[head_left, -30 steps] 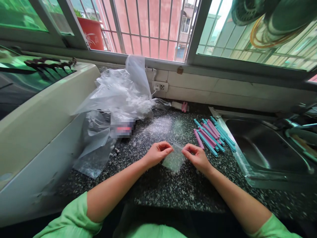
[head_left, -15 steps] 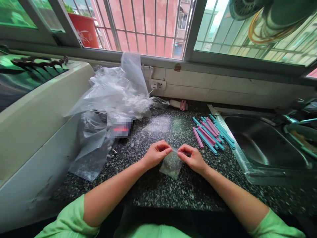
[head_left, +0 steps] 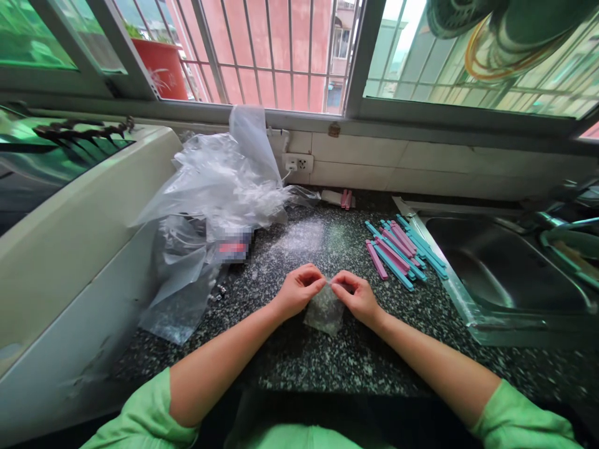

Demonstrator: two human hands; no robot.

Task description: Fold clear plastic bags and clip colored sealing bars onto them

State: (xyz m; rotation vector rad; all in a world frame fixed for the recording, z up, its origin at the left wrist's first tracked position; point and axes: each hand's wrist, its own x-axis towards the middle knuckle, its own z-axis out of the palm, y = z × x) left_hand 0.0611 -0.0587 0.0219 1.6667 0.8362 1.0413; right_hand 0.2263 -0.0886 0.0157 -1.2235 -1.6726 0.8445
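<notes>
Between my hands a small clear plastic bag (head_left: 324,315) hangs just over the speckled counter, its top edge pinched on both sides. My left hand (head_left: 300,290) is closed, thumb and finger on the bag's upper left edge. My right hand (head_left: 356,296) pinches the upper edge on the other side, its fingertips close to those of the left. To the right of my hands lies a loose pile of pink and turquoise plastic strips (head_left: 405,249), which look like bag sealing clips. Whether anything is inside the bag I cannot make out.
A heap of crumpled clear plastic bags (head_left: 229,178) stands at the left, beside a cream-coloured stove side (head_left: 98,231). A steel sink (head_left: 505,262) is set in the counter (head_left: 327,374) at the right. Near the wall socket (head_left: 299,163) lie two pink strips (head_left: 346,199).
My right hand has moved slightly left, bringing the fingertips closer together on the bag's top edge. The view has shifted a little.
</notes>
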